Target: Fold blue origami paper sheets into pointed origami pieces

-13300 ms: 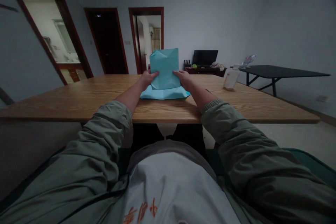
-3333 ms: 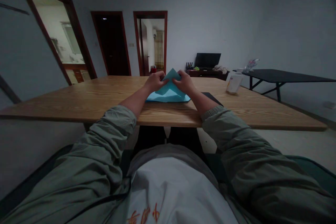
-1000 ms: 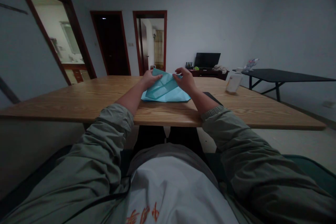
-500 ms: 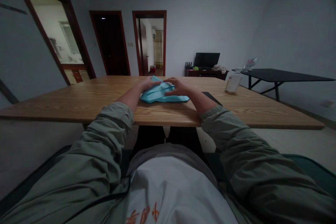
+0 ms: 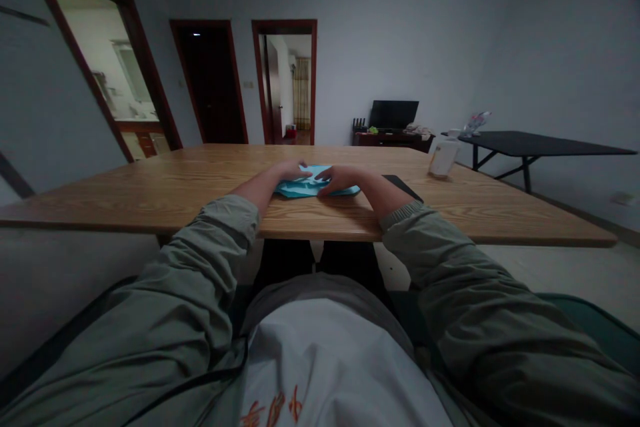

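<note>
On the pale wooden table (image 5: 150, 193), the light blue folded paper sheet (image 5: 295, 191) now lies nearly flat. A second ago its far flap stood tilted up between the hands, and half a second ago it was coming down. Both hands have sunk with it, so this fold looks closed and is being pressed into a crease rather than shaped in the air.

The left hand (image 5: 287, 172) lies palm down over the sheet's 9 o'clock half. The right hand (image 5: 343, 177) covers the 3 o'clock half. Their fingers (image 5: 303, 177) are stretched out, spread a little and lie on top of the paper, clamped on nothing, with the tips almost meeting over its middle. Only the near edge and side corners of the paper show from under them.

A dark flat pad (image 5: 400, 181) lies just beside the right wrist at 3 o'clock. A white upright container (image 5: 443, 157) stands well apart at 2 o'clock.
</note>
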`<state>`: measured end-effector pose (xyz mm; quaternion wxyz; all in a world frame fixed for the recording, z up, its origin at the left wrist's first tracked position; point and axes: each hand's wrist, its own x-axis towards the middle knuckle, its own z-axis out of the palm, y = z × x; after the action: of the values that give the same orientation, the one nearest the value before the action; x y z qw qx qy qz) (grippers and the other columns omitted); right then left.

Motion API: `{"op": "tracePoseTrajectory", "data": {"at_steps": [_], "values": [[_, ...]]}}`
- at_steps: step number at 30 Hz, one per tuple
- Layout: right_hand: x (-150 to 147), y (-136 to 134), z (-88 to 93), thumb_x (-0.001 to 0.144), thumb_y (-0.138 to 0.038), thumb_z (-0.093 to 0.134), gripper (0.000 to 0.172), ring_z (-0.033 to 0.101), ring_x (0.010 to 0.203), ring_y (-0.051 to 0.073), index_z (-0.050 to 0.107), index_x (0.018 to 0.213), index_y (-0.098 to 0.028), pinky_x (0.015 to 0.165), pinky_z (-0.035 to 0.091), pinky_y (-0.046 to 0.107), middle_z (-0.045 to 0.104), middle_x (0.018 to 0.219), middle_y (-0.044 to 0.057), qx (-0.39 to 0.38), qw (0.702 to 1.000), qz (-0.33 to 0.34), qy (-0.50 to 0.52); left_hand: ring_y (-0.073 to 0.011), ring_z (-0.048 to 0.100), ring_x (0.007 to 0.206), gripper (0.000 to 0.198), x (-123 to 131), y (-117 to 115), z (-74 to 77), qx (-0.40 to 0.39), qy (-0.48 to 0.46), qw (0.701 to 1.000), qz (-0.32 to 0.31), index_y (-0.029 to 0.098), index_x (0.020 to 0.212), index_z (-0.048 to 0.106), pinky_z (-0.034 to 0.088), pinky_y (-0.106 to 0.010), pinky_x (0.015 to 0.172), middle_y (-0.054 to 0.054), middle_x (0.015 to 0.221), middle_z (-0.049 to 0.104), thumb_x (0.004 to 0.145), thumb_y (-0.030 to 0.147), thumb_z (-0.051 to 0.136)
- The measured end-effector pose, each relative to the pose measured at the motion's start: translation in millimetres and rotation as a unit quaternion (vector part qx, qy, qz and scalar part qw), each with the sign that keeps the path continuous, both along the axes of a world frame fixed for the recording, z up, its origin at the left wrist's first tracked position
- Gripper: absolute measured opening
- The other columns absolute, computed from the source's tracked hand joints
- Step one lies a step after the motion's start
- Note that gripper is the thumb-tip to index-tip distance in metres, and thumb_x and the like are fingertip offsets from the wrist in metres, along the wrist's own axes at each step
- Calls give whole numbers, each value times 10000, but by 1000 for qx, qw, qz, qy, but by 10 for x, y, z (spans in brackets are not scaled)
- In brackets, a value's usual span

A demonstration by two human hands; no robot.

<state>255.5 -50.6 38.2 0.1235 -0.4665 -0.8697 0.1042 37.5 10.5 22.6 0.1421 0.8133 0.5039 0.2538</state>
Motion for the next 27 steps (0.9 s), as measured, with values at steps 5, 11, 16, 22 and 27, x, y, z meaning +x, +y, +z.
{"op": "tracePoseTrajectory", "data": {"at_steps": [5,11,16,22,27], "values": [[25,59,-9,507,-545,819,491,677,793,253,779,942,-322,803,502,375,743,955,30,15,1000,16,-11,-239,647,917,547,-98,-184,194,-84,26,994,-71,234,899,747,472,-287,834,-61,983,730,419,478,842],[31,48,8,555,-555,798,638,671,901,277,722,1139,-310,808,505,389,703,1131,54,9,998,10,-58,-282,625,1057,753,15,-398,252,-98,118,981,-122,281,1072,721,486,-324,866,-83,1230,664,356,468,860],[10,-54,70,601,-525,799,703,645,1035,293,664,1247,-284,901,490,385,659,1232,67,2,998,8,-59,-277,530,1246,971,32,-455,281,-118,178,966,-147,285,1359,533,435,-342,1016,-95,1419,522,465,537,816],[2,-116,126,738,-555,712,714,589,1152,268,564,1367,-251,978,440,312,581,1352,51,-26,994,-3,-108,-260,392,1380,1094,-14,-426,294,-189,204,949,-145,300,1497,299,331,-330,1123,-94,1548,337,559,596,777],[20,-35,103,811,-562,644,619,581,1163,258,588,1344,-252,973,441,296,596,1333,39,-48,996,-16,-79,-250,339,1416,1095,-55,-337,263,-219,175,944,-174,329,1504,260,312,-335,1129,-86,1568,294,572,561,785]]}}
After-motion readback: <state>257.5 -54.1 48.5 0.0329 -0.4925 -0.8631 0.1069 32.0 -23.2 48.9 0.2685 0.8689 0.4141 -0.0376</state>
